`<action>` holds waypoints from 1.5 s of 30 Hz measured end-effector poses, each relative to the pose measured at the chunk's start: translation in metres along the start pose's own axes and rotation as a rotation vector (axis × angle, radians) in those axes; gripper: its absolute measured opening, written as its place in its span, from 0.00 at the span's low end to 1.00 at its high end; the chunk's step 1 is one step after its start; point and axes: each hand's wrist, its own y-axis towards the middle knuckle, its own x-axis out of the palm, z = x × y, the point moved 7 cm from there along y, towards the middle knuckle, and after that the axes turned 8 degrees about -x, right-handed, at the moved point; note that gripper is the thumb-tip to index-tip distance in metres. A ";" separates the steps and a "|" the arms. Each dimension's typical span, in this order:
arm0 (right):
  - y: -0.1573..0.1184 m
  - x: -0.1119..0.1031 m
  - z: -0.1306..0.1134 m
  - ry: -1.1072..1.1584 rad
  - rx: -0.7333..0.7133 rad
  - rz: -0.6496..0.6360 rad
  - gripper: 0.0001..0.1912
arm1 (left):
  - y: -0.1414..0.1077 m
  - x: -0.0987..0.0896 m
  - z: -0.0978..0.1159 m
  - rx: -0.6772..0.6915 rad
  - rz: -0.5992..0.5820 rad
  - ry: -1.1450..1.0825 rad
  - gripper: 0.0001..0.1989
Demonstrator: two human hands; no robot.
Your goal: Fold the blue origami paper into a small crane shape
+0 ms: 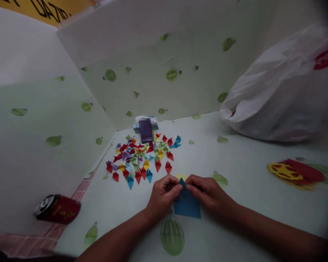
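A partly folded sheet of blue paper (187, 205) lies near the front middle, its pointed top between my two hands. My left hand (165, 193) pinches the left side of that point with thumb and fingers. On the other side, my right hand (205, 189) pinches the same top part. The paper's lower edge is wide and straight. A bit of something yellow (182, 177) shows just behind the hands. Beyond them to the left is a spread of small folded paper pieces (138, 176) in red, blue, yellow, green and purple.
A red can (58, 209) lies at the left edge. Behind the folded pieces are a tissue pack (137, 126) and a dark, blurred-out object (146, 130). A white plastic bag (278, 94) stands at the back right, with red and yellow items (297, 171) in front of it.
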 end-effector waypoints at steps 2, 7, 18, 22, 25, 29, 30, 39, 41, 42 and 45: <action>0.001 0.001 0.002 0.053 0.033 -0.002 0.15 | 0.000 -0.001 0.000 -0.013 0.016 -0.020 0.16; -0.002 0.003 0.010 0.221 0.171 0.010 0.17 | 0.002 -0.004 -0.003 -0.035 0.049 -0.058 0.16; -0.008 0.012 0.012 0.467 0.306 0.016 0.20 | -0.003 -0.001 0.002 0.012 0.026 -0.075 0.14; -0.008 0.011 0.012 0.478 0.306 0.026 0.19 | -0.004 -0.002 0.005 0.037 0.026 -0.059 0.13; -0.010 0.014 0.014 0.557 0.347 0.020 0.19 | -0.005 0.001 0.005 0.008 -0.008 -0.081 0.13; -0.012 0.019 0.016 0.689 0.393 0.023 0.18 | -0.005 0.003 0.006 -0.009 -0.023 -0.101 0.14; -0.012 0.020 0.016 0.708 0.401 0.029 0.17 | -0.005 0.003 0.006 -0.011 -0.026 -0.106 0.14; -0.012 0.021 0.019 0.773 0.421 0.026 0.17 | -0.005 0.004 0.004 -0.014 -0.040 -0.149 0.13; -0.012 0.022 0.019 0.790 0.420 0.022 0.17 | -0.006 0.004 0.005 -0.004 -0.039 -0.157 0.12; -0.012 0.023 0.020 0.793 0.421 0.023 0.16 | -0.005 0.004 0.005 -0.001 -0.038 -0.164 0.12; -0.012 0.023 0.021 0.780 0.423 0.031 0.16 | -0.005 0.003 0.005 0.003 -0.031 -0.192 0.11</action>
